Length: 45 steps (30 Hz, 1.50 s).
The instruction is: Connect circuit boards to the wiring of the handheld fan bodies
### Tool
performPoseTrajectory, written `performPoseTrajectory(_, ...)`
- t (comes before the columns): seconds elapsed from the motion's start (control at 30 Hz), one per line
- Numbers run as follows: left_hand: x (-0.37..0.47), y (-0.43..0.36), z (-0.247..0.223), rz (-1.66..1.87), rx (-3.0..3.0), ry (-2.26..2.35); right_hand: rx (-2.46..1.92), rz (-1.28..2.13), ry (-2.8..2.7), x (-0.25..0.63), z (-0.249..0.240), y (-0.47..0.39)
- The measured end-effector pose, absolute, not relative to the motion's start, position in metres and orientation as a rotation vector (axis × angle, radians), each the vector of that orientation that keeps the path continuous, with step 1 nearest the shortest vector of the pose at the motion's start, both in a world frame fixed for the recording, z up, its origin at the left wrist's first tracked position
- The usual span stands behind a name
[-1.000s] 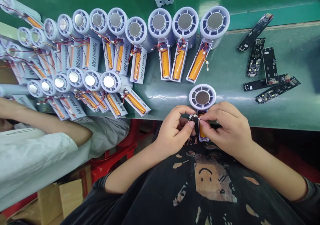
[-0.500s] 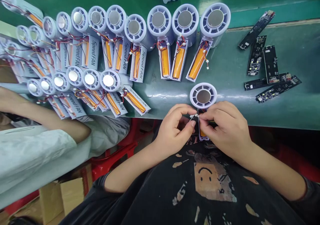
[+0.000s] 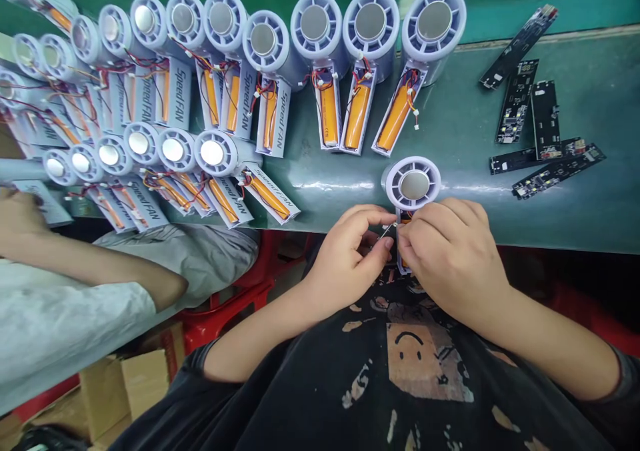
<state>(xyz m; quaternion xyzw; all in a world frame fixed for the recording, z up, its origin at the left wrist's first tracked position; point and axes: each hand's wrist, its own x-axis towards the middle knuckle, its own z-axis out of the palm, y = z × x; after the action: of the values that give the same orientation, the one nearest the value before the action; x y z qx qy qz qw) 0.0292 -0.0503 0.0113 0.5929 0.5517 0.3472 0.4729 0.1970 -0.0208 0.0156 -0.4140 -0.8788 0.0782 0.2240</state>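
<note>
In front of my body is a pale lilac handheld fan (image 3: pixel 414 185), its round grille and metal disc facing up. Its open handle runs toward me between my hands, showing a bit of orange battery; my right hand covers most of it. My left hand (image 3: pixel 347 257) is closed, thumb and fingers pinching a thin circuit board (image 3: pixel 386 231) seen nearly edge-on, with small white parts at its top. Against that end, beside the handle, my right hand (image 3: pixel 453 254) is closed with bent fingers. What its fingertips pinch is hidden.
Rows of similar fans (image 3: pixel 370 21) with open handles, orange batteries and loose plugs cover the green table (image 3: pixel 330 197) from left to middle. Several black circuit boards (image 3: pixel 546 119) lie at right. On the left is a co-worker's arm (image 3: pixel 100 264), with a red stool (image 3: pixel 225 317) below.
The view has shifted slightly. My right hand has turned so that its back covers more of the handle and its fingertips. My left hand keeps its pinch. The co-worker's hand now shows at left.
</note>
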Motion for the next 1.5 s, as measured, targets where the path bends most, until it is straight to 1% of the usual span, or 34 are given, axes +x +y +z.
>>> performPoseTrajectory(0.17, 0.030, -0.049, 0.014, 0.815, 1.160, 1.365, -1.064, 0.259, -2.414, 0.201, 0.013, -0.016)
performPoseTrajectory(0.27, 0.028, -0.045, 0.018, 0.726, 0.964, 1.311, -1.051, 0.304, -2.349, 0.206, 0.008, -0.015)
performPoseTrajectory(0.37, 0.026, -0.042, 0.021, 0.670, 0.838, 1.270, -1.070, 0.410, -2.276, 0.209, 0.004, -0.015)
performPoseTrajectory(0.47, 0.026, -0.041, 0.021, 0.686, 0.809, 1.259, -1.083, 0.516, -2.200, 0.209, 0.001, -0.015)
performPoseTrajectory(0.77, 0.029, -0.044, 0.017, 0.774, 0.976, 1.286, -1.152, 0.511, -2.141, 0.205, -0.002, -0.018)
performPoseTrajectory(0.97, 0.031, -0.046, 0.015, 0.882, 1.342, 1.319, -1.227, 0.295, -2.280, 0.203, 0.009, -0.020)
performPoseTrajectory(1.07, 0.032, -0.046, 0.014, 0.913, 1.556, 1.349, -1.237, 0.256, -2.341, 0.202, 0.013, -0.021)
performPoseTrajectory(1.13, 0.032, -0.047, 0.013, 0.940, 1.586, 1.358, -1.215, 0.266, -2.322, 0.202, 0.011, -0.020)
performPoseTrajectory(1.2, 0.031, -0.047, 0.012, 0.960, 1.469, 1.328, -1.139, 0.311, -2.269, 0.205, 0.007, -0.018)
performPoseTrajectory(1.3, 0.028, -0.048, 0.009, 0.929, 1.226, 1.235, -1.027, 0.483, -2.182, 0.211, 0.001, -0.013)
performPoseTrajectory(1.4, 0.026, -0.047, 0.006, 0.893, 1.148, 1.149, -1.032, 0.676, -2.136, 0.215, -0.002, -0.008)
performPoseTrajectory(1.5, 0.027, -0.047, 0.002, 0.906, 1.042, 1.075, -1.027, 0.727, -2.101, 0.215, -0.003, -0.003)
